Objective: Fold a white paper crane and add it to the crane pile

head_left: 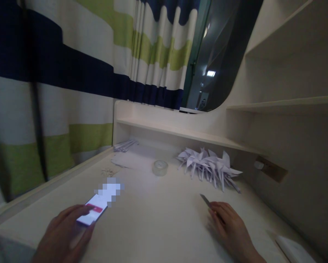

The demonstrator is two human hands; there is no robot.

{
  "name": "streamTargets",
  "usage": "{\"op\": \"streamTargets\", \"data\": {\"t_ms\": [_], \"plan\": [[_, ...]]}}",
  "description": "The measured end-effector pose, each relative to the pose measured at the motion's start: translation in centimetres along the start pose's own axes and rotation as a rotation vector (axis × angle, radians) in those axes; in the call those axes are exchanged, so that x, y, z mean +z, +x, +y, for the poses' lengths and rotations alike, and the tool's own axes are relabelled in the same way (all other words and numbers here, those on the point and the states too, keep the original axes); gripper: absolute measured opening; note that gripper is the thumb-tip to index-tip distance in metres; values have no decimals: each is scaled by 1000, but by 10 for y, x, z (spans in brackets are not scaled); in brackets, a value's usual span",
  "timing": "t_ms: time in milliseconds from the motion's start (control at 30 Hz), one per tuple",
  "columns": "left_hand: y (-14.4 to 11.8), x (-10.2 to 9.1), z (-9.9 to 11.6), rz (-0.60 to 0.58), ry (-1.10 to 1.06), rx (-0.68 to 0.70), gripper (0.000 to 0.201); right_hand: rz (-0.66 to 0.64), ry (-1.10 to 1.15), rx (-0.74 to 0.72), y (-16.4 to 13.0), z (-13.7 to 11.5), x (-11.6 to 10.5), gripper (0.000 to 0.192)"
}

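Observation:
My left hand grips the near end of a lit smartphone at the left of the desk. A finger lies over its screen by a red button, and the thumb is at its right edge. In my right hand is a small knife, its narrow grey blade pointing away to the upper left; most of the handle is hidden by my closed fingers. Beyond that hand lies a row of folded white paper pinwheels on paper sticks. A roll of clear tape rests mid-desk.
Rolled paper sticks and white paper sheets lie at the back left. Small pale bits are beyond the phone. A low shelf spans the back. A white object sits at the lower right, and a striped curtain hangs left.

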State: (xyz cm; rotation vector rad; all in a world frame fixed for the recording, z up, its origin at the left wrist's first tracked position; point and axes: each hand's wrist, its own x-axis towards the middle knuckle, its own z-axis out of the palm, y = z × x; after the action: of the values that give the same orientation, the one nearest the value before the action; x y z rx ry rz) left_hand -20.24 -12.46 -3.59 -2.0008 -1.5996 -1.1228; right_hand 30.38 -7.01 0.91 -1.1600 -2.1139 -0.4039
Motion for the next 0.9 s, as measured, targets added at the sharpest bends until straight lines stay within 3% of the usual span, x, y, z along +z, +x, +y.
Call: {"op": "streamTargets", "data": {"t_ms": [167,300,500,900], "plan": [[1,1,7,-6,18,-21,33,-32,126,-56,32,-31,30,8],[3,1,11,-75,46,-30,33,21,206,-84,29,-48,47,8],[1,-4,14,-122,49,-29,35,-38,258,-227,15,-56,46,15],[8,-10,22,-186,80,-49,23,-92,287,-194,15,-54,50,18]]}}
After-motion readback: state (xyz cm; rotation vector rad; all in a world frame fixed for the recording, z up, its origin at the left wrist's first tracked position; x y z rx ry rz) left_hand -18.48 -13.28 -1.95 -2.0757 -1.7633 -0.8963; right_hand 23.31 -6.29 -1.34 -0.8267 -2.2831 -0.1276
